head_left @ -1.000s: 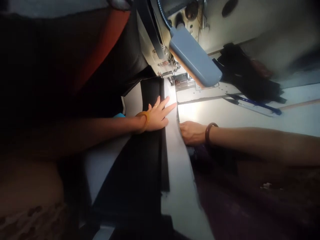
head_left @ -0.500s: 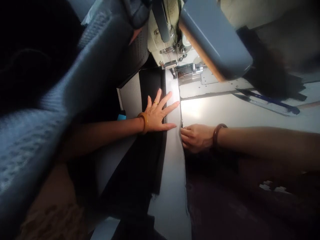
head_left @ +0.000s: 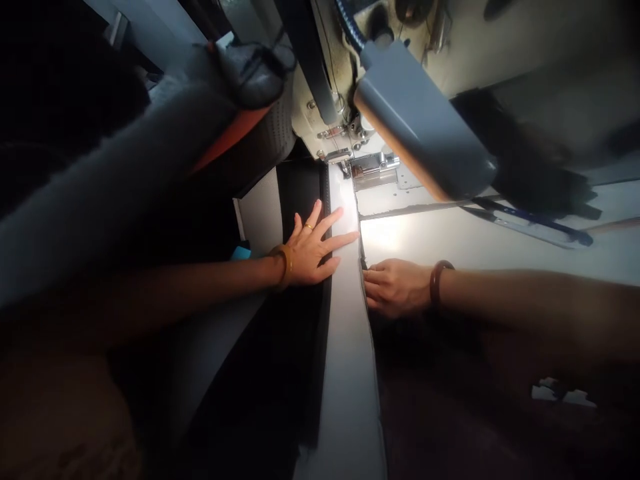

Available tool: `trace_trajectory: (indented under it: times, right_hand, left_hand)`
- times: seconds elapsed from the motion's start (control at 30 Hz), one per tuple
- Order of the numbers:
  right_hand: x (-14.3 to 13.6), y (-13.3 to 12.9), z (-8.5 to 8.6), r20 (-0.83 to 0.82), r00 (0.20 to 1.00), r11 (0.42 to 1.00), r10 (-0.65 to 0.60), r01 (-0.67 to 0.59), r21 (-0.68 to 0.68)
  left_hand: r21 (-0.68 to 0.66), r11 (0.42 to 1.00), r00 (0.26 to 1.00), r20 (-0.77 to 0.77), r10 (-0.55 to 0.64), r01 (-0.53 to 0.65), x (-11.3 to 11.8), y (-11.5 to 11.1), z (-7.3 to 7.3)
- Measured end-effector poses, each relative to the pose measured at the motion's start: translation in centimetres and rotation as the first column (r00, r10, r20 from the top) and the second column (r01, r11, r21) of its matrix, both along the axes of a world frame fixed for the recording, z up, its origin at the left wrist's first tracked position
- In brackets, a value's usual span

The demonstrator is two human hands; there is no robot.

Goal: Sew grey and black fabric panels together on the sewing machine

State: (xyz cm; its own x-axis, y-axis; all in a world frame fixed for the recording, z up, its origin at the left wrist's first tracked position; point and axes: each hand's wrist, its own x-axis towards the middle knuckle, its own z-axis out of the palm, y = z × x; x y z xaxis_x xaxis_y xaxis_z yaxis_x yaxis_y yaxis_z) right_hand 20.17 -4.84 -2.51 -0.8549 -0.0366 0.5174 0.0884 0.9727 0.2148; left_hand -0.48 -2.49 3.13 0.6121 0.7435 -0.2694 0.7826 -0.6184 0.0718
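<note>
Nearest, the white strip ran up the middle from the lower edge of the view, with the black fabric beside it on the left; the fabric sank into shadow low down. Farther up, the left hand lay flat with its fingers spread apart, mostly on the black fabric, its thumb and two fingertips reaching over onto the white strip. A yellow bangle circled that wrist. The right hand, with a dark red bangle at its wrist, sat at the strip's right edge, fingers curled in; their tips were hidden, so whether they pinched the edge could not be told. Beyond lay the pale desk, bright beside the strip, and a slim pointed tool near some dark cloth. Farthest, the strip's upper end met the presser foot of the sewing machine, by a grey lamp.

The step in hand looked like guiding the strip through the machine, one hand smoothing, the other steering the edge. The next move seemed to call for light, even pressure, with the edge straight and the spread fingers clear of the foot
</note>
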Motion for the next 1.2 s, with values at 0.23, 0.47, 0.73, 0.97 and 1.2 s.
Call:
trace_trajectory:
  times: [0.23,0.47,0.73,0.97,1.2]
  right_hand:
    - [0.2,0.3,0.3,-0.055,0.998,0.999,-0.012,0.014,0.033]
    - [0.7,1.8,0.8,0.08,0.993,0.996,-0.084,0.081,0.029]
    - [1.1,3.2,1.9,0.353,0.915,0.977,-0.197,0.214,-0.008]
    - [0.9,4.0,2.8,0.426,0.857,0.942,-0.289,0.334,-0.032]
    - [0.2,4.2,3.1,0.243,0.905,0.936,-0.349,0.351,0.037]
  left_hand:
    - [0.04,0.999,1.0,0.021,0.007,-0.007,0.2,0.2,0.5]
    - [0.085,0.996,1.0,0.015,0.003,-0.004,0.2,1.7,0.9]
    - [0.135,0.991,1.0,-0.011,0.018,-0.016,0.6,3.8,0.7]
    - [0.159,0.987,0.999,-0.013,0.037,-0.035,0.5,5.0,1.2]
    - [0.254,0.967,0.999,-0.035,0.015,-0.005,-0.4,6.5,2.2]
